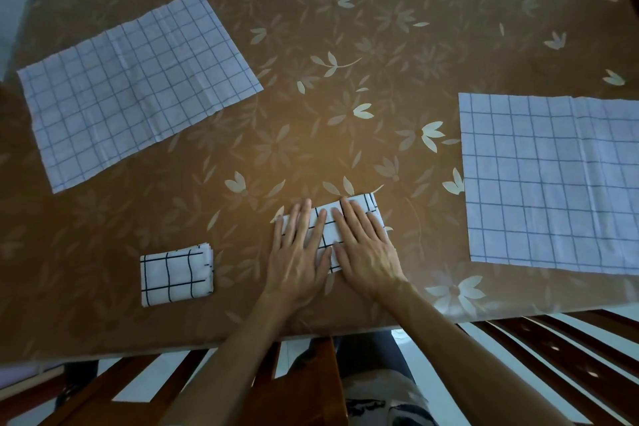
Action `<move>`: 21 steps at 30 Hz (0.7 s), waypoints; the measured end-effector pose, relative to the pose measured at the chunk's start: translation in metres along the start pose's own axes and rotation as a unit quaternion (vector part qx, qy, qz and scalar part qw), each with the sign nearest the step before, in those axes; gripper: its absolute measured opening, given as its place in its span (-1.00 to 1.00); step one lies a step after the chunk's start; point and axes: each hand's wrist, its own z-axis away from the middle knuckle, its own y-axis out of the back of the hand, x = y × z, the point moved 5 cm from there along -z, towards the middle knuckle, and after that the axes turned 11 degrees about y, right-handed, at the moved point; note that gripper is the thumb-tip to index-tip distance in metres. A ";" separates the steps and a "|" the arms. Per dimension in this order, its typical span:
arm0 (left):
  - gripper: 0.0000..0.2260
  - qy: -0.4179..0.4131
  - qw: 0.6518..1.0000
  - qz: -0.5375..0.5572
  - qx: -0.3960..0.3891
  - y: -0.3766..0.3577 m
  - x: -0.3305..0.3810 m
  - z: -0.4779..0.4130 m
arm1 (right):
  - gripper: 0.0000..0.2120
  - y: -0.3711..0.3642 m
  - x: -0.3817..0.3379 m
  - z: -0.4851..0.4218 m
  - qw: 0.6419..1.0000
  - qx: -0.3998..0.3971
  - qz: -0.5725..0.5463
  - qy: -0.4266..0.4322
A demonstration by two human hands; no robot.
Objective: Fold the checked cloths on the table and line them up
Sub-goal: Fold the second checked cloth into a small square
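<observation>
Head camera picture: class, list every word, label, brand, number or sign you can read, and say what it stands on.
None: no readable text anywhere.
The checked cloths carry only grid lines.
The tablecloth carries only a flower pattern.

Brown floral-print table [345,45], dark wood slatted chairs [553,356], pale floor [446,401], dim light

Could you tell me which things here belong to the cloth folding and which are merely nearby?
Job: cloth being pressed under left hand and right hand; folded cloth; flat left cloth; flat right cloth.
Nearby: table; wooden chairs.
</observation>
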 end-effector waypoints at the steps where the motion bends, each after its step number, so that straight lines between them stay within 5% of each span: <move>1: -0.40 0.001 1.000 -0.004 -0.005 0.000 -0.001 0.000 | -0.41 0.001 0.004 0.001 1.000 -0.001 0.003 -0.011; 10: -0.37 0.009 0.999 -0.033 -0.022 0.016 0.001 -0.001 | -0.43 0.019 0.032 0.018 0.995 -0.004 0.003 -0.103; 15: -0.59 0.043 0.998 -0.018 0.052 0.048 0.017 -0.022 | -0.46 0.035 0.035 0.032 0.990 0.042 -0.046 -0.126; 19: -0.57 0.043 0.999 0.011 -0.011 0.057 0.026 -0.046 | -0.83 0.054 0.028 0.053 0.974 0.084 -0.096 -0.187; 21: -0.61 0.046 0.998 -0.005 -0.045 0.060 0.029 -0.056 | -0.80 0.047 0.027 0.061 0.955 0.036 -0.142 -0.259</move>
